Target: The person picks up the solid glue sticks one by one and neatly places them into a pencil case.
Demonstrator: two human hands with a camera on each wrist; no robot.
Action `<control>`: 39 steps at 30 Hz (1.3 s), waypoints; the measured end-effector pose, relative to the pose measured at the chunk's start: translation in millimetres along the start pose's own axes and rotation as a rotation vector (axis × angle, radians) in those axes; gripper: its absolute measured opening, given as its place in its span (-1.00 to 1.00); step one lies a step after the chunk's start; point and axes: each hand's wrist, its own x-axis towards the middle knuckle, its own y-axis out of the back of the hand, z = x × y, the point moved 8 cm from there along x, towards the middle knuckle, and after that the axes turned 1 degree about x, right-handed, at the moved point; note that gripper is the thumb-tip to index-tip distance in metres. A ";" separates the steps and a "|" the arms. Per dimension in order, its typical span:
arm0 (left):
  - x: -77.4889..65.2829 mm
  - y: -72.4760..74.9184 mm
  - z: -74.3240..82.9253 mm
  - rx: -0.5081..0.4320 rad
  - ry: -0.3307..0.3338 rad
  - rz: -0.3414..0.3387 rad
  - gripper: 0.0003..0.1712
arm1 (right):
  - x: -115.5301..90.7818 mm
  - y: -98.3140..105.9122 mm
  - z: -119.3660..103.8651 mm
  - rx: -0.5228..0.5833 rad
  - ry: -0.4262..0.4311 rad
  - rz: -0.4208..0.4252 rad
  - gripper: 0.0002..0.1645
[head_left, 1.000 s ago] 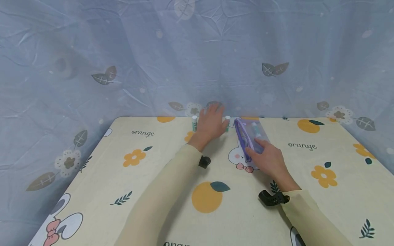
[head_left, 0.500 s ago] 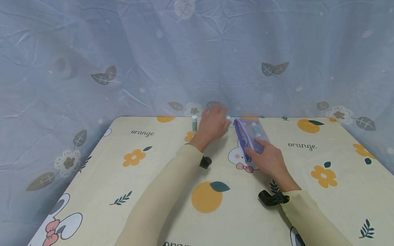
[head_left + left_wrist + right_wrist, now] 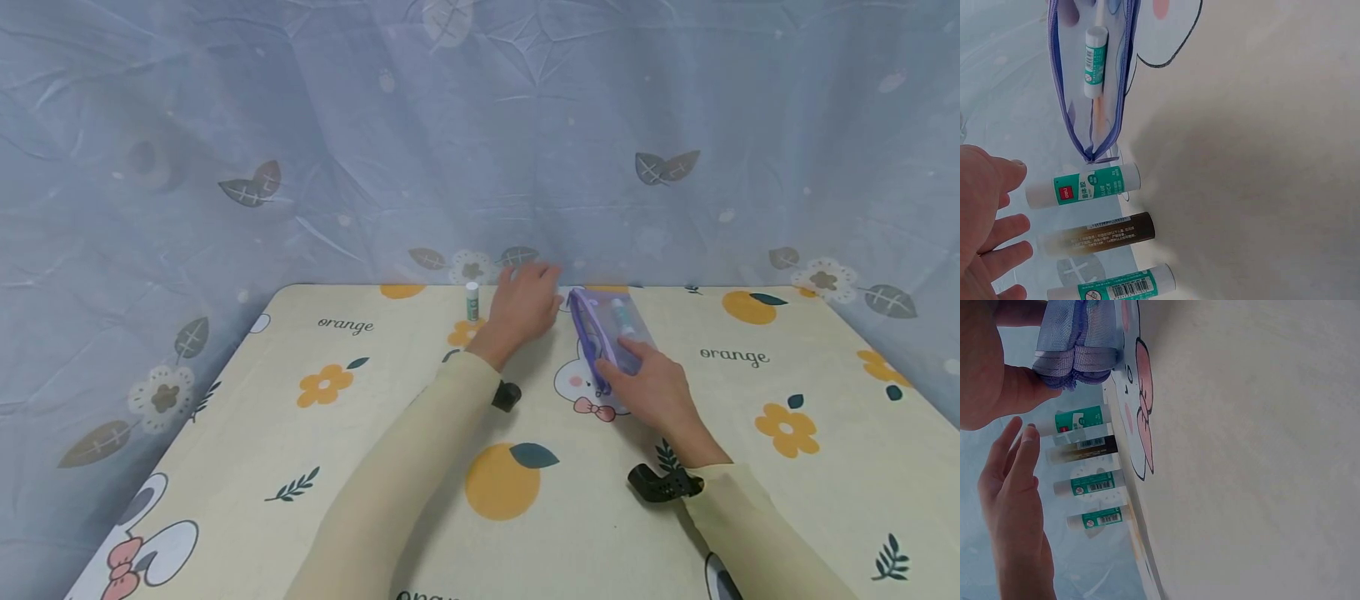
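Note:
My left hand (image 3: 523, 302) is at the table's far edge, left of a purple see-through zipper pouch (image 3: 624, 312). In the left wrist view its thumb and fingers are spread near the cap of a green-and-white glue stick (image 3: 1088, 185); a gap shows between them. A brown-and-black tube (image 3: 1104, 234) and another green glue stick (image 3: 1124, 287) stand beside it. My right hand (image 3: 654, 390) grips the pouch's near end, thumb on the zipper side. Inside the pouch, whose mouth is unzipped, lies a glue stick (image 3: 1095, 62). The head view hides most of the tubes behind my left hand.
One glue stick (image 3: 472, 302) stands upright left of my left hand. Behind the table hangs a blue-grey patterned curtain (image 3: 450, 150). A cream cloth with orange and rabbit prints (image 3: 375, 442) covers the table.
My left hand has shifted slightly right, towards the pouch, its fingers bending more. It now covers the glue stick seen beside the pouch earlier. The right hand and pouch stay put.

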 end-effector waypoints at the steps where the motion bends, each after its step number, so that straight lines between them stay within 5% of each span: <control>1: 0.1 0.5 -0.6 0.005 0.003 0.000 -0.36 | -0.2 0.0 -0.4 -0.001 0.002 0.000 -0.02; 14: -6.2 4.8 -24.7 -0.037 0.059 -0.014 -0.34 | -1.6 1.0 -0.2 -0.002 0.000 -0.009 -0.03; 27: -16.5 3.4 -60.4 -0.141 0.104 0.069 -0.40 | -2.8 0.4 -1.4 -0.009 0.034 -0.008 -0.03; 33: -23.7 1.9 -78.6 -0.335 0.163 0.121 -0.41 | -2.2 -0.4 -2.9 -0.006 0.034 -0.004 -0.04; 39: -27.1 -4.8 -97.4 -0.661 0.251 0.157 -0.40 | -0.7 -0.6 -3.2 -0.011 0.029 -0.001 -0.04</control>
